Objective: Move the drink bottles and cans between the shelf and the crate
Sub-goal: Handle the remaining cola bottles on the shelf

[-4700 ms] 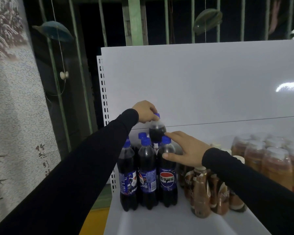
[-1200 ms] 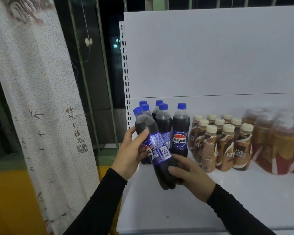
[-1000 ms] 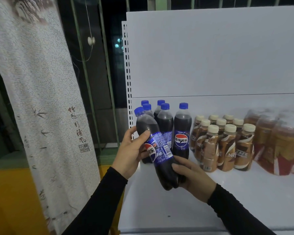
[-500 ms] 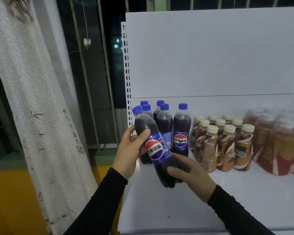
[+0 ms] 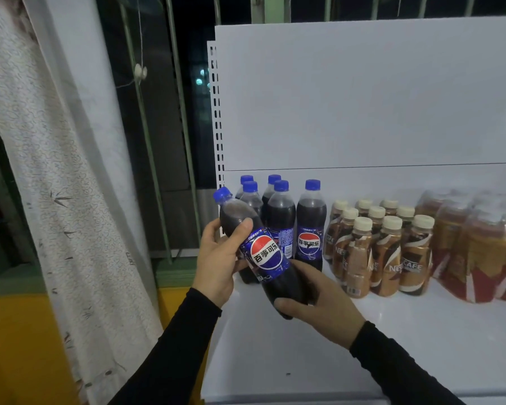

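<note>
Both hands held 1 dark cola bottle with a blue cap and blue label point(image 5: 265, 257) tilted, cap up and to the left, above the front left part of the white metal shelf point(image 5: 304, 346). The left hand point(image 5: 221, 264) wrapped its fingers and thumb round the upper body, while the right hand point(image 5: 322, 305) cupped the base with curled fingers. Just behind stood 5 upright cola bottles with blue caps point(image 5: 281, 217), beside them a cluster of brown coffee bottles with cream caps point(image 5: 386, 252), then shrink-wrapped amber drink bottles point(image 5: 479, 244)
</note>
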Available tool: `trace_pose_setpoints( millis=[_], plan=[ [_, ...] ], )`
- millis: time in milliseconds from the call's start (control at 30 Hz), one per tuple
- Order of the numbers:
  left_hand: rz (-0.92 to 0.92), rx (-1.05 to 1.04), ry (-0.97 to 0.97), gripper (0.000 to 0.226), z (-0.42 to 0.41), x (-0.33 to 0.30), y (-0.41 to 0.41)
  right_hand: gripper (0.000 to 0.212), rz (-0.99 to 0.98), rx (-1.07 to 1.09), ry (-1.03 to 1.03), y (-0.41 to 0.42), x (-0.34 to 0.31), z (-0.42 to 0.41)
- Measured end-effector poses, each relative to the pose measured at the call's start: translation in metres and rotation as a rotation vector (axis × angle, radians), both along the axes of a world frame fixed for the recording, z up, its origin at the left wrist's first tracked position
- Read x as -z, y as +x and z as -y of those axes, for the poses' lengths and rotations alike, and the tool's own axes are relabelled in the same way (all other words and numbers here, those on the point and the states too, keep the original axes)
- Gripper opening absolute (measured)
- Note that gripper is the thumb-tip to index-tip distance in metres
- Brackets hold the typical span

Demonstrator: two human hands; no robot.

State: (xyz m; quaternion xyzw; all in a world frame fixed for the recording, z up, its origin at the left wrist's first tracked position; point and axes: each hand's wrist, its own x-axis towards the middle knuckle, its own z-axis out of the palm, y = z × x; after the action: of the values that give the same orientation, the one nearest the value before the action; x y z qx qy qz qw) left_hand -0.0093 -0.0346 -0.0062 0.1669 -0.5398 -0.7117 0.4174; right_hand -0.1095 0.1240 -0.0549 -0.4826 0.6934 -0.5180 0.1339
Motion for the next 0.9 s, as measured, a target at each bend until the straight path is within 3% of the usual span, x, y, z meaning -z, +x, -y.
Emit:
trace_pose_setpoints(
  millis=[100, 200, 300, 400, 500, 600, 667, 767, 900],
  plan=[
    [0.012, 0.009, -0.037, 0.049, -0.002, -0.001, 0.001, 0.070, 0.025, 0.020, -0.051, 0.000, 0.005, 0.000],
    [0.009, 0.051, -0.039, 0.041, 0.000, -0.002, 0.004, 0.050, 0.298, -0.111, -0.130, 0.001, 0.003, -0.004],
    [-0.014, 0.111, 0.028, 0.036, 0.003, -0.004, 0.005, 0.052, 0.570, -0.230, -0.149, 0.000, 0.002, -0.005],
    [-0.028, 0.133, 0.056, 0.035, 0.004, -0.003, 0.005, 0.048, 0.694, -0.228, -0.144, -0.001, 0.004, -0.004],
    [-0.032, 0.104, 0.024, 0.041, 0.002, -0.001, 0.004, 0.044, 0.568, -0.173, -0.104, 0.001, 0.004, -0.004],
    [-0.053, 0.054, -0.022, 0.044, -0.003, 0.000, 0.002, 0.060, 0.130, -0.039, 0.021, 0.004, 0.000, -0.004],
    [-0.062, 0.028, -0.039, 0.046, -0.005, 0.000, 0.001, 0.069, -0.002, 0.059, 0.037, 0.003, 0.002, 0.000],
    [-0.046, 0.030, -0.078, 0.047, -0.006, -0.003, 0.000, 0.057, 0.073, 0.055, -0.039, 0.001, 0.003, 0.000],
    [-0.049, 0.107, -0.066, 0.048, -0.004, -0.008, 0.001, 0.046, 0.425, -0.140, -0.099, -0.001, -0.002, -0.006]
  ],
)
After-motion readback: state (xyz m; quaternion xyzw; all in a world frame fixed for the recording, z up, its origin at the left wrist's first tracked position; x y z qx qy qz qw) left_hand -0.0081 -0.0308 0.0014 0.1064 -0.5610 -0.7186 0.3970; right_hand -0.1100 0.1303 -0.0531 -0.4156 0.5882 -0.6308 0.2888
